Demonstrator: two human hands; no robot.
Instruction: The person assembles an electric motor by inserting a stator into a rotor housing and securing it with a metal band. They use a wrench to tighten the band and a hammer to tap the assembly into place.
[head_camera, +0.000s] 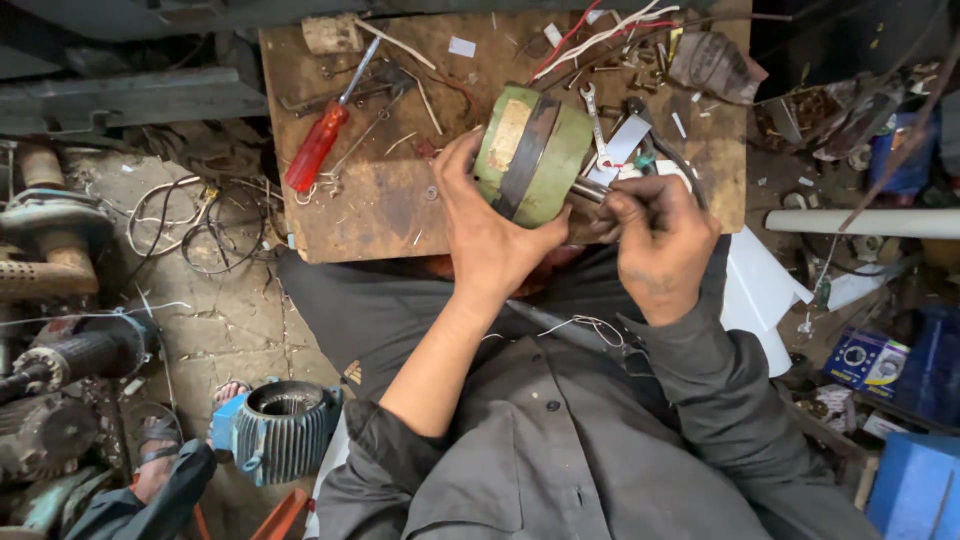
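Green motor held at the near edge of the wooden board, hands close together.

The left hand (490, 235) had its fingers wrapped around the green motor (530, 155), which rested on the wooden board (390, 200); the right hand (655, 240) pinched the motor's metal shaft (590, 190) with narrow fingers. The motor could probably roll off the board's edge if the grip loosened, and the loose wires (600, 35) beyond the motor might snag. A red-handled screwdriver (318, 145) lay well left of the motor.

One green motor (530, 155), one red-handled screwdriver (318, 145), one spanner (593, 115), one wooden board (390, 200), two hands.
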